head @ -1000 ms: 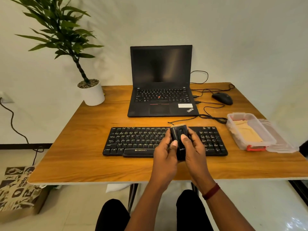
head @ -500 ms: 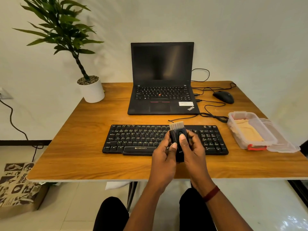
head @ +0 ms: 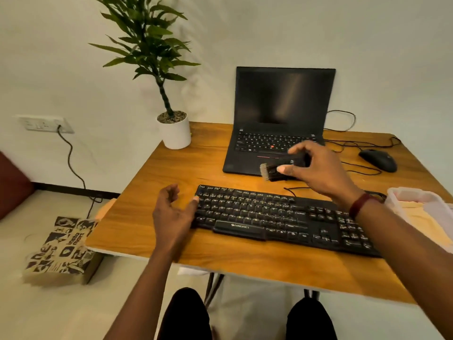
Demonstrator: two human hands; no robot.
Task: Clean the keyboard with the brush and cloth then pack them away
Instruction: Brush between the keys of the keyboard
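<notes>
- Right hand [head: 318, 168] grips the brush [head: 277, 171], fingers curled round its black body. The bristles stick out at the hand's 9 o'clock.
- The brush hangs above the surface [head: 245, 261], at 12 o'clock from the keyboard [head: 269, 217], over the laptop's [head: 282, 99] near edge.
- Left hand [head: 171, 214] is loosely spread and holds nothing, its thumb tip at the keyboard's 9 o'clock edge.
- Brush: short dark body, pale bristle tuft, blurred.

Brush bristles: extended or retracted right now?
Extended. A pale bristle tuft shows at the left end of the brush, which the right hand grips near the laptop.
</notes>
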